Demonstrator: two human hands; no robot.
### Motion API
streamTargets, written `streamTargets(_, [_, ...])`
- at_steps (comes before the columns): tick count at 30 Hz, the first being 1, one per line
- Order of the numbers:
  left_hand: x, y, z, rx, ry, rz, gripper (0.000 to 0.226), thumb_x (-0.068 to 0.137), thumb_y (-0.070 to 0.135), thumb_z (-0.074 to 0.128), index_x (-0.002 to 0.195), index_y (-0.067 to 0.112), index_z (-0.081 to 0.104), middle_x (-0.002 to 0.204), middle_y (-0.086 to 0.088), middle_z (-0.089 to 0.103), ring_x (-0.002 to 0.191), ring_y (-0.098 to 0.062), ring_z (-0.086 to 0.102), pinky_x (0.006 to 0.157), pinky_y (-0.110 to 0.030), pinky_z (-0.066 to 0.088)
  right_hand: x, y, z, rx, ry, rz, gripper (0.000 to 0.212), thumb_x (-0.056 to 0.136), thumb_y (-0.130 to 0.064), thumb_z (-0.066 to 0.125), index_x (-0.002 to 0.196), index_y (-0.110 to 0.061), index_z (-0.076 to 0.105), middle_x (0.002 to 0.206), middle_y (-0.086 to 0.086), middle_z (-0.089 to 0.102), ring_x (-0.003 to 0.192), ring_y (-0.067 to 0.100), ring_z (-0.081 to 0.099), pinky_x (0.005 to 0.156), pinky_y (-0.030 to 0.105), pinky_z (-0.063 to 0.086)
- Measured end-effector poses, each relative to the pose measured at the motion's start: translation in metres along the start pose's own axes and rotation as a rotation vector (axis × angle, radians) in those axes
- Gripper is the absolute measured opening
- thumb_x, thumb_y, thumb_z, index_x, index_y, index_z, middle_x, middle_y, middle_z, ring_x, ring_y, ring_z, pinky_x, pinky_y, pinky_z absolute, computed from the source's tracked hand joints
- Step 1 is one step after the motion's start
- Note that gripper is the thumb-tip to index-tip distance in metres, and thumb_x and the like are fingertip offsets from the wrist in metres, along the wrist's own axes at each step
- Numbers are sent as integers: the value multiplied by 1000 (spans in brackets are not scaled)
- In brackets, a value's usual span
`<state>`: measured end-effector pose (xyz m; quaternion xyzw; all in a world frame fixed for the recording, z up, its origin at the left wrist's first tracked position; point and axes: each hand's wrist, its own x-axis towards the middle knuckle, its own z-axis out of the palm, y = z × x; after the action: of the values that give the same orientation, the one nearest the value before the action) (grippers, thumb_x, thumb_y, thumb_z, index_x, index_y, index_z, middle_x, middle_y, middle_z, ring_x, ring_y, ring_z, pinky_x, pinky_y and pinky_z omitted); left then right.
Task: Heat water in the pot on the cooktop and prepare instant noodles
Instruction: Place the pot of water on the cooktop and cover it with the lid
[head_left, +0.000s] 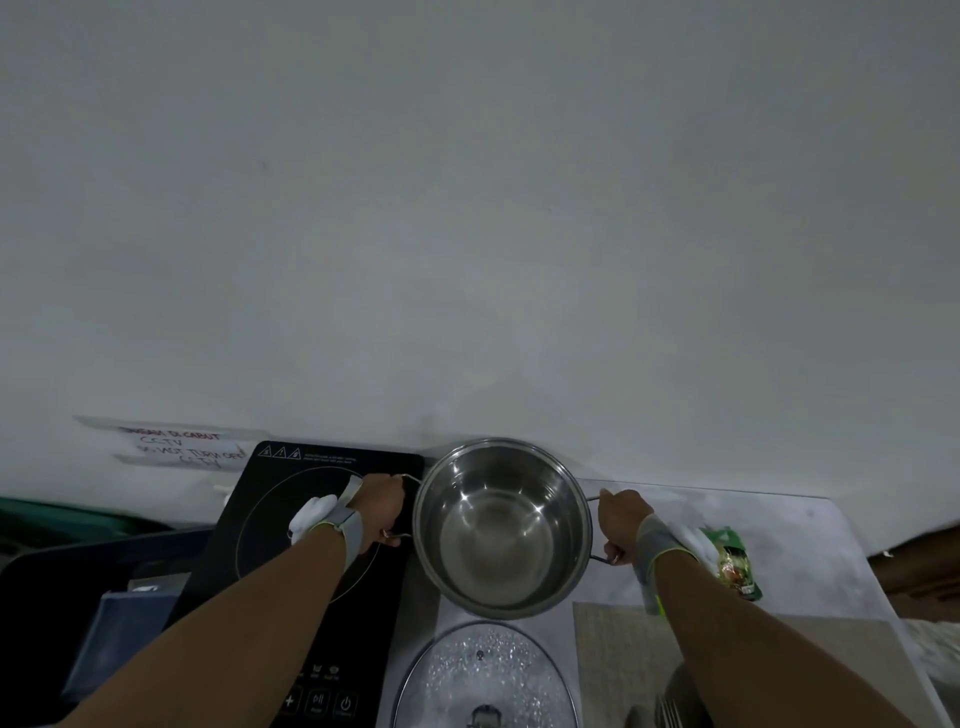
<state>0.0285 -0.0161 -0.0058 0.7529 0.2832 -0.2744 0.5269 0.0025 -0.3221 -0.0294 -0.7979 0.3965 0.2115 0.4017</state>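
Note:
A steel pot (501, 525) with water in its bottom is held between my hands, to the right of the black cooktop (291, 587) and over the counter. My left hand (382, 512) grips the pot's left wire handle. My right hand (623, 525) grips the right wire handle. Both wrists wear grey bands. A green instant noodle packet (735, 564) lies on the counter just right of my right wrist. The glass lid (483, 675), wet with droplets, lies flat on the counter below the pot.
A woven placemat (618, 660) with a fork (667, 712) and a dark dish sits at the lower right. The cooktop's touch buttons (317, 701) face me. A white wall (467, 234) rises behind, with taped handwritten notes (179, 447). Dark bins stand at the left.

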Motion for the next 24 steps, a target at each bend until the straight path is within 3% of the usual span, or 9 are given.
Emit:
streamTargets(7, [-12,0,-17,-40,-14,72,20,99,15,41,89,5,55,72,-11,48,58,-22,45,52,-34,52,-22,-11,-11,-30,65,-65,44,100,-39,36,85,-1,52,67,19,64,52,30,61,51,35,55])
streamTargets(13, [-24,7,-52,-25,-35,143,22,98,16,39,94,6,59,82,-12,49,59,-22,43,48,-31,50,-62,-30,-14,-5,131,-141,37,99,-34,41,86,-2,54,64,17,61,46,28,58,42,28,49])
streamTargets(17, [-31,14,-81,-11,-42,189,28,96,15,39,97,2,64,82,-15,56,61,-24,48,47,-29,49,-87,-45,-7,54,140,-163,40,99,-32,41,73,-3,52,61,16,60,48,29,57,49,34,53])
streamTargets(24, [-39,5,-148,-52,63,231,25,90,5,46,73,3,65,57,-12,53,47,-26,47,39,-26,45,-133,-76,37,114,124,-218,36,99,-30,41,73,-6,49,64,15,57,49,26,55,55,39,56])
